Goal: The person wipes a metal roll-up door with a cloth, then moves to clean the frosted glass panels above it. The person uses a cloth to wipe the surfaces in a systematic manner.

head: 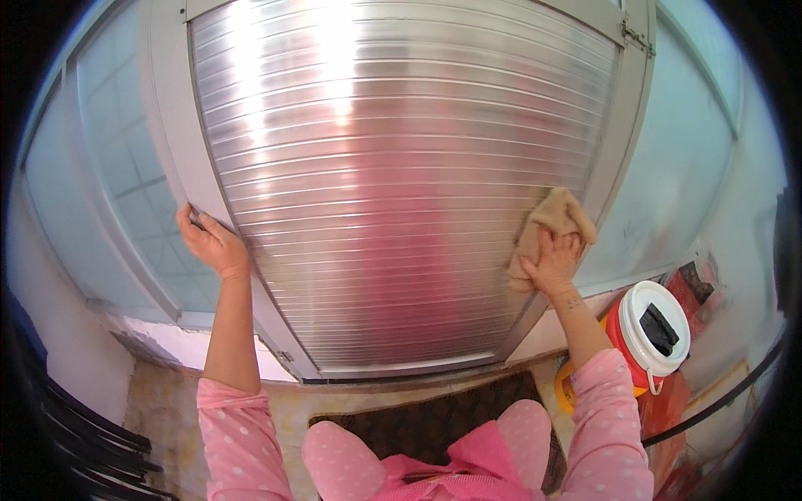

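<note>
Before me stands a door with a ribbed, shiny metal panel (407, 206) set in a pale frame. My right hand (554, 260) presses a folded beige cloth (557, 213) flat against the panel, low at its right edge by the frame. The cloth sticks out above and to the left of my fingers. My left hand (213, 241) grips the outer edge of the left door stile (182, 144), its fingers curled round it and the thumb at the front. The panel mirrors a blurred pink shape.
Frosted glass panes (677, 144) flank the door. A red bucket with a white lid (664, 325) stands at the lower right, a black object on its lid. A dark mat (432, 416) lies on the floor. A metal latch (636, 39) sits at the upper right. Black slats (106, 432) are at the lower left.
</note>
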Demonstrator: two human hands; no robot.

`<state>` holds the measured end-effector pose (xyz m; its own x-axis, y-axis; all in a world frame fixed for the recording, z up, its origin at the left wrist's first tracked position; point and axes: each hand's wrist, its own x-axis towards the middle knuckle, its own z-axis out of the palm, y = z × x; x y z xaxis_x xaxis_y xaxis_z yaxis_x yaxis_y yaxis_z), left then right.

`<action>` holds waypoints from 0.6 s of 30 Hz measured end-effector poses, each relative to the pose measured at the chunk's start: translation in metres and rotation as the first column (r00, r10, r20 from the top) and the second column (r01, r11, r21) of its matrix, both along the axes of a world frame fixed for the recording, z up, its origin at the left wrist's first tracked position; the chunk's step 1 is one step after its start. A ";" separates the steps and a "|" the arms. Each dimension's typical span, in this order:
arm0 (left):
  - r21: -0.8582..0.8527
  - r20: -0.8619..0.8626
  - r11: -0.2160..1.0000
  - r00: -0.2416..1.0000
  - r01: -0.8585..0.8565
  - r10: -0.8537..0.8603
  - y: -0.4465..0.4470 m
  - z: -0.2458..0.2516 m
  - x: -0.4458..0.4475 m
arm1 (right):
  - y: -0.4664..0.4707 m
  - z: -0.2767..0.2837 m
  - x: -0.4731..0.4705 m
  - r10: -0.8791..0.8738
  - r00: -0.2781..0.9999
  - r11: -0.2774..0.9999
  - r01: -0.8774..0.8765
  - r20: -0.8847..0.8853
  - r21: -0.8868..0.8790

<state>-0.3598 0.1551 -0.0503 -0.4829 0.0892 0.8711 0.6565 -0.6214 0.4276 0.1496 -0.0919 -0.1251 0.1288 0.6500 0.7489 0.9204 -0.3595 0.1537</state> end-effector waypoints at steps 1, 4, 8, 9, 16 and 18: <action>0.002 0.007 1.000 1.000 0.016 -0.016 0.001 -0.001 0.000 | 0.001 0.003 0.001 0.040 0.998 0.998 -0.042 0.049 0.041; -0.004 0.020 1.000 1.000 0.022 -0.022 0.002 -0.002 0.004 | 0.011 0.019 -0.010 0.163 0.980 0.970 -0.181 0.117 0.163; 0.017 -0.093 0.994 0.989 -0.112 0.113 -0.007 -0.003 0.004 | 0.043 0.079 -0.122 0.152 0.988 0.988 -0.152 -0.004 0.028; -0.007 -0.095 0.993 0.989 -0.118 0.117 -0.008 -0.004 0.003 | 0.054 0.089 -0.149 0.195 0.981 0.981 -0.195 0.008 0.000; -0.050 -0.067 0.996 0.996 -0.067 0.064 -0.004 -0.009 0.000 | 0.129 0.142 -0.318 0.628 0.749 0.766 -0.643 0.213 0.002; -0.054 -0.056 0.997 0.997 -0.047 0.044 -0.003 -0.009 0.003 | 0.147 0.150 -0.342 0.636 0.699 0.727 -0.684 0.327 0.050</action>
